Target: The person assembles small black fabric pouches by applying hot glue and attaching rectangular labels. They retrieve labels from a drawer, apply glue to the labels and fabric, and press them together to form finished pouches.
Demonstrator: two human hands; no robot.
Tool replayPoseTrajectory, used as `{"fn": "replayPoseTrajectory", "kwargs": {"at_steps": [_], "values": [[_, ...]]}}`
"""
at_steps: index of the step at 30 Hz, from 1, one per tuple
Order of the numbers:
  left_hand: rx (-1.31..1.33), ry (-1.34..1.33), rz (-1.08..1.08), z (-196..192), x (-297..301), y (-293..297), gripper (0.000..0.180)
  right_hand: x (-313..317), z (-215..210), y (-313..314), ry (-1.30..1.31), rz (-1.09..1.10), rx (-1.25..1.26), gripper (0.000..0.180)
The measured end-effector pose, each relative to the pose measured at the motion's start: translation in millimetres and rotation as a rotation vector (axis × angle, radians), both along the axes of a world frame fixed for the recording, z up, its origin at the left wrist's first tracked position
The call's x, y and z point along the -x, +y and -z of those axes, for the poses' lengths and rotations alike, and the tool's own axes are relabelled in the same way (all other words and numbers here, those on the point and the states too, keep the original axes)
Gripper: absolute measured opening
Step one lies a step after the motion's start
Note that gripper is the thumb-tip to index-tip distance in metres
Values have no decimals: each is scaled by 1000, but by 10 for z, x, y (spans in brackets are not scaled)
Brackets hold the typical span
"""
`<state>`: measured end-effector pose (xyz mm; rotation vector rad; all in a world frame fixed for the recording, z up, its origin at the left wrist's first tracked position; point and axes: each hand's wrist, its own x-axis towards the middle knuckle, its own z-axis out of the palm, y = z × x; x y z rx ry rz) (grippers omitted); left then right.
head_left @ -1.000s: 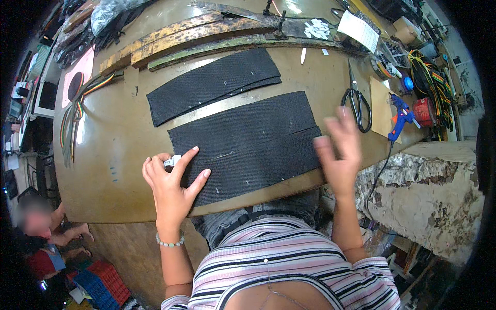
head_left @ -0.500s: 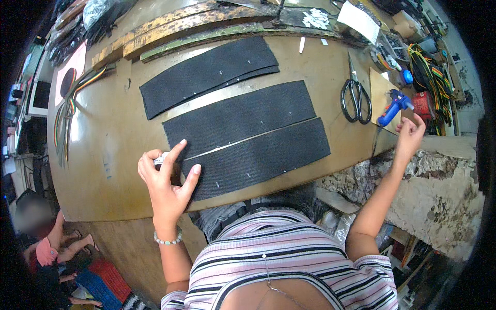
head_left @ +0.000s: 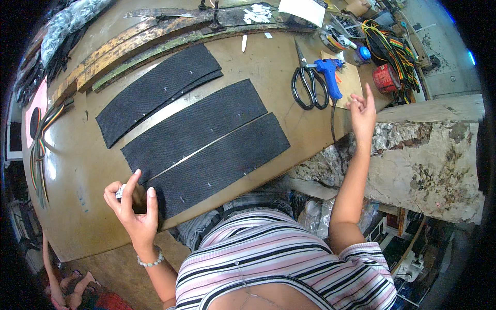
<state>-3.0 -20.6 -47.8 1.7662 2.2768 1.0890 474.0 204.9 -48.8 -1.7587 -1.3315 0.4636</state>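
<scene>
Three long black textured strips lie across the brown table (head_left: 77, 206): a far strip (head_left: 155, 93), a middle strip (head_left: 201, 126) and a near strip (head_left: 222, 160). My left hand (head_left: 132, 206) is raised by the near strip's left end and pinches a small white object (head_left: 120, 192). My right hand (head_left: 362, 111) is stretched out to the right with fingers spread, holding nothing, close to the blue glue gun (head_left: 330, 75) and its black cord (head_left: 332, 121).
Black scissors (head_left: 309, 85) lie left of the glue gun. A red tape roll (head_left: 383, 78), coloured cords (head_left: 390, 44) and small tools crowd the far right. Wooden slats (head_left: 119, 44) line the back edge. A rough stone block (head_left: 429, 155) stands at right.
My right hand left the near strip and swung out right toward the glue gun, opening. My left hand lifted off the strips, still pinching the small white object.
</scene>
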Motion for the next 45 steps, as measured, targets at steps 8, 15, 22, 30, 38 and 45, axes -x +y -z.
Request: {"fn": "replayPoseTrajectory", "kwargs": {"at_steps": [8, 15, 22, 30, 38, 45], "values": [[-206, -45, 172, 39, -78, -134, 29, 364, 81, 311, -568, -137, -111, 53], [-69, -131, -60, 26, -113, -99, 23, 37, -70, 346, -487, -110, -194, 56], [62, -132, -61, 0, -119, -47, 31, 230, -467, -52, -214, 156, 144, 31], [82, -67, -61, 4, -135, -26, 35, 1748, -749, -1427, -120, -1097, -73, 58], [122, 58, -26, 24, -127, -39, 36, 2166, -600, -1448, -328, -1366, 92, 44], [127, 102, -17, 39, -126, -39, 36, 2198, -497, -1453, -377, -1458, 57, 53]]}}
